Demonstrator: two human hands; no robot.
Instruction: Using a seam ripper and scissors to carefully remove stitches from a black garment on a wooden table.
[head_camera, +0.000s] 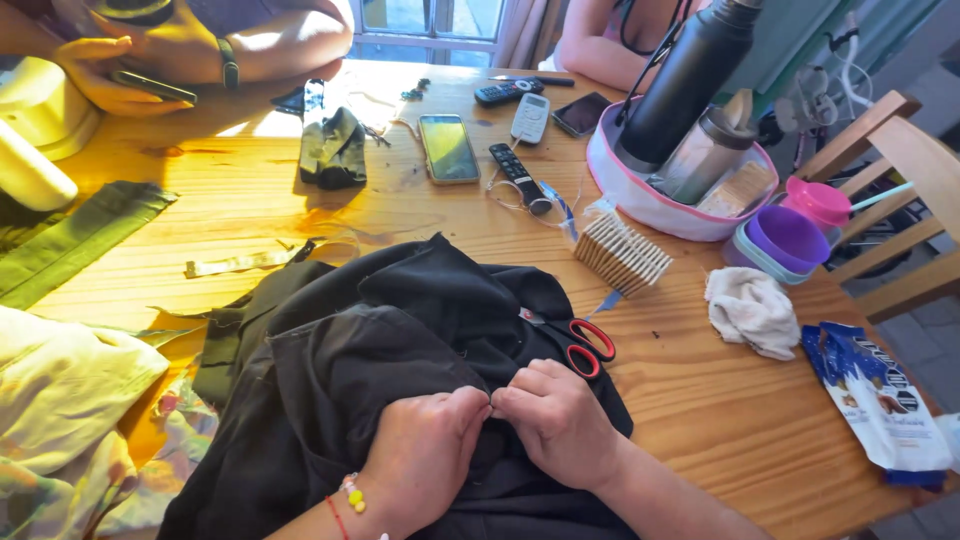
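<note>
Left hand: the left hand (425, 455) lies knuckles up on the black cloth (400, 340), wrist bent in from the lower edge, with a red thread and a bead bracelet at the wrist; its fingers (472, 402) are curled narrow, tips pinching a small fold of the cloth.
Right hand: the right hand (560, 420) comes in from the lower right, forearm slanting across the table (700, 400); its fingers (512, 396) are bent tight and pinch the same fold, tip to tip with the left fingers.
Black cloth: bunched in a heap under both hands, the pinched spot right between the fingertips, the rest spreading away and left of them.
Scissors: red-handled scissors (585, 345) rest on the cloth just beyond the right fingers, not touched.
Pink-rimmed pouch: the pouch (640, 205) stands well beyond the right fingers and holds a tall black bottle (685, 80), a steel cup (705, 155) and a flat tan packet (740, 185).
Purple tub: the open tub (785, 240) sits right of the pouch; whether it holds anything cannot be told.
Wooden pegs: a row of pegs (620, 255) lies between the scissors and the pouch.
White rag: crumpled rag (750, 310) to the right of the right fingers, apart from them.
</note>
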